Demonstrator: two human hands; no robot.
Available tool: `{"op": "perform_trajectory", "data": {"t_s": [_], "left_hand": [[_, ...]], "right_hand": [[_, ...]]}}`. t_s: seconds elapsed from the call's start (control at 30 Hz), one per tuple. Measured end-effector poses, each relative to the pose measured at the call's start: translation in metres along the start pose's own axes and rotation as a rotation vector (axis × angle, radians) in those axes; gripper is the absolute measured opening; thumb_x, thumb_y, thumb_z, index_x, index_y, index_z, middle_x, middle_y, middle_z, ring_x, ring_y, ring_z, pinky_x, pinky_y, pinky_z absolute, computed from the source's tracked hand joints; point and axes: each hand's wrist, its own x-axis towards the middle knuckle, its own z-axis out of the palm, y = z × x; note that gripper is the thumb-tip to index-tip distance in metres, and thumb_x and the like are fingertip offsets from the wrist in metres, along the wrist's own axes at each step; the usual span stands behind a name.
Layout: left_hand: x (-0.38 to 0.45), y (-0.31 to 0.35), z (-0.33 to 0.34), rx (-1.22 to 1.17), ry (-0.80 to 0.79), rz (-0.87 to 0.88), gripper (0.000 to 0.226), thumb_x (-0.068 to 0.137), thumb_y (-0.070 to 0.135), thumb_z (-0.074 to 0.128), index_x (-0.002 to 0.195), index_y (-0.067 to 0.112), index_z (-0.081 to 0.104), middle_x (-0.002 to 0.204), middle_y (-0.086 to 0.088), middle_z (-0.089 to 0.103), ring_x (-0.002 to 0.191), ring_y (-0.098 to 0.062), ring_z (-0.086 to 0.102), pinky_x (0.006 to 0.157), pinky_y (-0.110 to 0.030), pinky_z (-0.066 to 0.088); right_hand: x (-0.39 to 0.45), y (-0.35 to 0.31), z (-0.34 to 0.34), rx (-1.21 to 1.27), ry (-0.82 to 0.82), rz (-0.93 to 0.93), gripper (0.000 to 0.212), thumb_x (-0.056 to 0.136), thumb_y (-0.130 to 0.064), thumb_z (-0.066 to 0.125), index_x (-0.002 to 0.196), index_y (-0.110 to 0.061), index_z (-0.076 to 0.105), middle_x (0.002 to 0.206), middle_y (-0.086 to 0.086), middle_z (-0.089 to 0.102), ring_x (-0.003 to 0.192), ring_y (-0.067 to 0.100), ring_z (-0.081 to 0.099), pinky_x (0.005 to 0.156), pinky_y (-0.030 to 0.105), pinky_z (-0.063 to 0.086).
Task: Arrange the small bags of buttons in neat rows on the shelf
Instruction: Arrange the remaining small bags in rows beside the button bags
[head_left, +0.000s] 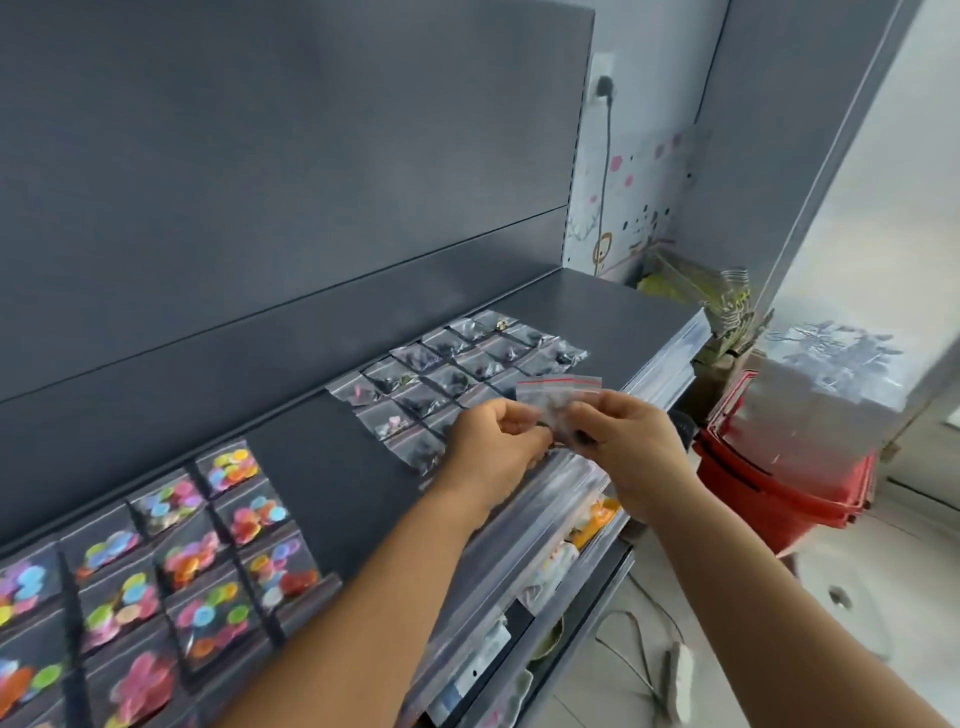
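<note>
I hold a small stack of clear zip bags (558, 397) between both hands, above the front edge of the dark shelf (322, 467), just in front of the grid of dark-button bags (447, 374) already laid out there. My left hand (493, 441) pinches the lower left side of the stack with curled fingers and thumb, and my right hand (628, 441) pinches the lower right side the same way; the red zip strips stick up above my fingertips, fanned slightly, so I judge there is more than one bag here, though the blur keeps me from counting them. These bags should be very light, thin and floppy, with slick plastic faces that slide over each other, so a loose grip would let the stack splay or drop one. The buttons inside will shift to the bottom and make a small lump, so the bag will not lie flat unless I spread it. I think the best hold is at the stiffer zip strip or a corner, peeling one bag off with thumb and forefinger while the other hand keeps the rest. Nothing here looks fragile. Farther left on the shelf lie the bags of bright coloured buttons (208, 545) in their own rows, well apart from the dark ones, and a bare strip of shelf lies between the two groups.
</note>
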Motion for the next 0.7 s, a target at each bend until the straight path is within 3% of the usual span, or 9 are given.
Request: {"op": "perform_trajectory", "data": {"t_s": [0.1, 0.2, 0.3, 0.43, 0.57, 0.7], "left_hand": [[0.024, 0.003, 0.011, -0.009, 0.037, -0.021, 0.009, 0.083, 0.011, 0.066, 0.086, 0.017, 0.062, 0.081, -0.007, 0.069, 0.067, -0.017, 0.061, 0.069, -0.036, 0.055], [0.045, 0.005, 0.021, 0.011, 0.057, -0.015, 0.005, 0.086, 0.015, 0.064, 0.081, 0.017, 0.064, 0.073, -0.003, 0.068, 0.068, -0.017, 0.063, 0.073, -0.040, 0.057], [0.066, 0.003, 0.028, 0.079, 0.118, 0.002, 0.002, 0.085, 0.018, 0.064, 0.084, 0.018, 0.066, 0.075, 0.000, 0.068, 0.068, -0.016, 0.061, 0.071, -0.036, 0.056], [0.090, 0.001, 0.040, 0.147, 0.211, -0.002, 0.006, 0.086, 0.022, 0.064, 0.086, 0.017, 0.067, 0.075, 0.002, 0.068, 0.069, -0.014, 0.062, 0.067, -0.029, 0.053], [0.112, 0.000, 0.062, 0.181, 0.324, -0.025, 0.012, 0.088, 0.024, 0.063, 0.083, 0.015, 0.069, 0.068, 0.002, 0.066, 0.063, -0.013, 0.059, 0.066, -0.029, 0.052], [0.128, 0.003, 0.096, 0.278, 0.434, -0.077, 0.011, 0.088, 0.023, 0.063, 0.081, 0.016, 0.068, 0.067, 0.003, 0.066, 0.063, -0.013, 0.061, 0.063, -0.025, 0.050]], "right_hand": [[0.028, -0.003, -0.009, 0.021, -0.054, 0.027, 0.022, 0.084, 0.008, 0.052, 0.092, -0.003, 0.070, 0.091, 0.022, 0.070, 0.081, 0.028, 0.067, 0.081, 0.035, 0.056], [0.055, -0.004, -0.016, -0.047, -0.021, 0.024, 0.021, 0.084, 0.007, 0.054, 0.088, -0.007, 0.070, 0.081, 0.014, 0.069, 0.073, 0.024, 0.063, 0.075, 0.033, 0.055], [0.080, -0.004, -0.020, -0.094, -0.047, 0.020, 0.017, 0.083, 0.002, 0.059, 0.080, -0.009, 0.071, 0.074, 0.013, 0.067, 0.071, 0.024, 0.059, 0.075, 0.038, 0.053], [0.119, -0.005, -0.028, -0.197, -0.072, -0.015, 0.016, 0.083, -0.009, 0.066, 0.070, -0.016, 0.073, 0.068, 0.005, 0.066, 0.063, 0.016, 0.058, 0.063, 0.028, 0.051], [0.163, -0.007, -0.046, -0.282, -0.186, -0.025, 0.012, 0.082, -0.016, 0.069, 0.070, -0.013, 0.073, 0.066, 0.006, 0.065, 0.062, 0.019, 0.055, 0.065, 0.036, 0.049], [0.202, -0.009, -0.070, -0.408, -0.314, -0.028, 0.011, 0.083, -0.014, 0.068, 0.072, -0.014, 0.072, 0.065, 0.005, 0.066, 0.058, 0.015, 0.055, 0.061, 0.030, 0.047]]}}
